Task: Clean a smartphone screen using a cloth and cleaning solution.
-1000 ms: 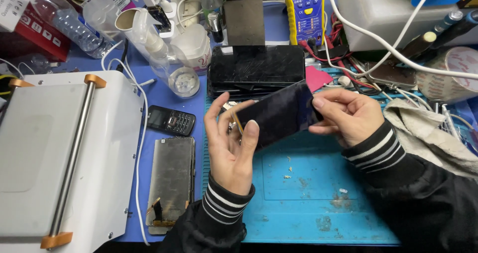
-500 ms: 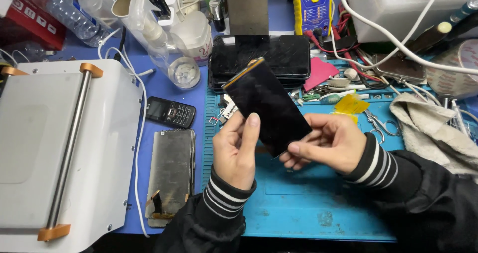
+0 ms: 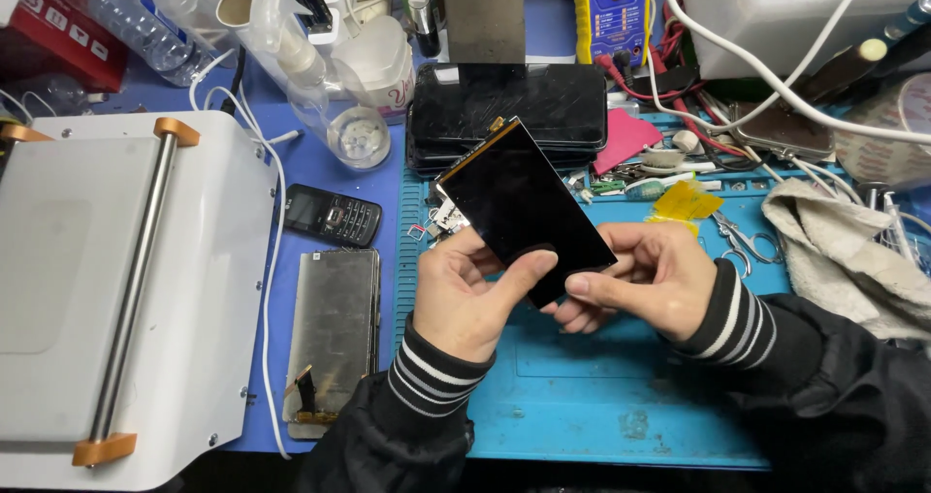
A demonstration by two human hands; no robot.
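My fingers (image 3: 531,262) on the left hand (image 3: 470,294) are closed on the near end of the black screen panel (image 3: 524,207), thumb lying across its glass; my right hand (image 3: 652,278) pinches the same near corner from the other side, thumb (image 3: 593,284) on the edge. Since a second ago I have turned the panel from lying crosswise between my hands to standing lengthwise, far end tipped away and up, and brought both grips down to the near end. That leaves nearly the whole glass face bare to my eye, so I judge I am looking it over.

The panel hangs in the air above the blue mat (image 3: 621,396), its far corner with the orange flex strip overlapping the stack of dark phones (image 3: 514,105) behind it in view. The near half of the mat is where the open room lies. To the left, the small keypad phone (image 3: 330,214) and the metal back plate (image 3: 335,333) lie on the desk (image 3: 383,183) by the mat's left edge, next to the white machine (image 3: 116,289). To the right, scissors (image 3: 742,241) and a rag (image 3: 853,251) crowd the mat's far right corner.
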